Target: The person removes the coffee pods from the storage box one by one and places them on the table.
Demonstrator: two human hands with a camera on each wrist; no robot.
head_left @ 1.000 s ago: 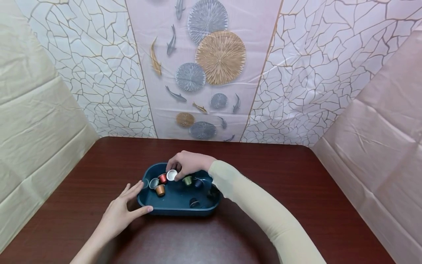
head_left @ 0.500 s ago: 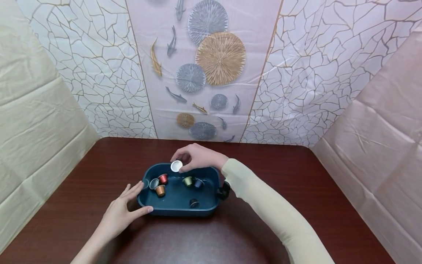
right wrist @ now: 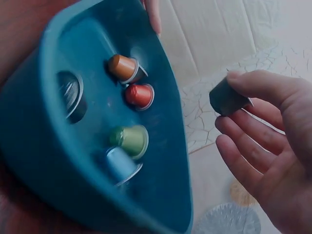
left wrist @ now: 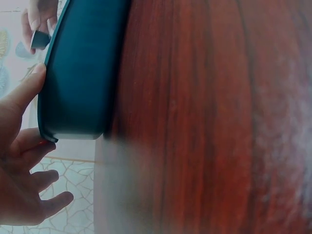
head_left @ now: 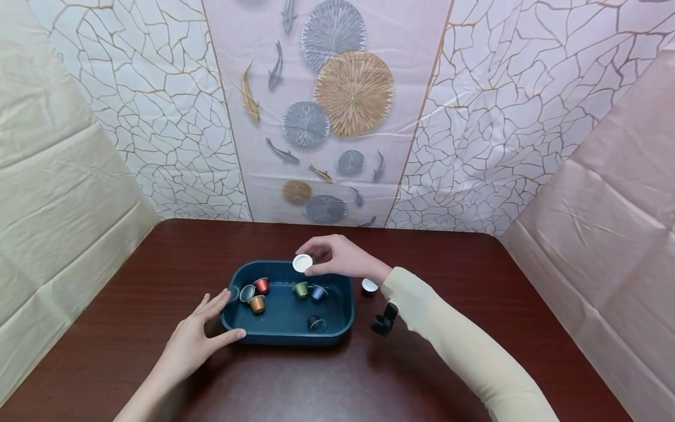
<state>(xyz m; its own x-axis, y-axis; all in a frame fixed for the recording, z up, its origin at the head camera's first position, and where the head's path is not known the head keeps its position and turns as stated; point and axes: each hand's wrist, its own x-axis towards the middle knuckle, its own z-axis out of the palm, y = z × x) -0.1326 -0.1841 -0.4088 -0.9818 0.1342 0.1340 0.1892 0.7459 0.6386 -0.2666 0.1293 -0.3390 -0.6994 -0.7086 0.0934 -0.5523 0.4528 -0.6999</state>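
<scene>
My right hand (head_left: 337, 258) pinches a coffee capsule (head_left: 303, 263) between thumb and fingers, above the far rim of a dark teal tray (head_left: 279, 339). Its white lid faces the head camera; in the right wrist view the capsule's body (right wrist: 225, 97) looks dark grey-green. My left hand (head_left: 192, 337) rests at the tray's left end, fingers spread, thumb on the front rim. Inside the tray lie an orange capsule (head_left: 256, 304), a red capsule (head_left: 261, 285), a grey-lidded capsule (head_left: 246, 293), a green capsule (head_left: 300, 289), a blue capsule (head_left: 319, 293) and a black capsule (head_left: 316, 323).
Right of the tray, a white-lidded capsule (head_left: 370, 286) stands on the dark wooden table (head_left: 448, 328), close to my right wrist. A black wrist device (head_left: 385, 319) hangs below that sleeve. Patterned cloth (head_left: 316, 176) rises behind the table's far edge.
My right hand has lifted the capsule from among the others and carried it rightward above the far rim. The white-lidded capsule on the table has come into view. My left hand stays put.
</scene>
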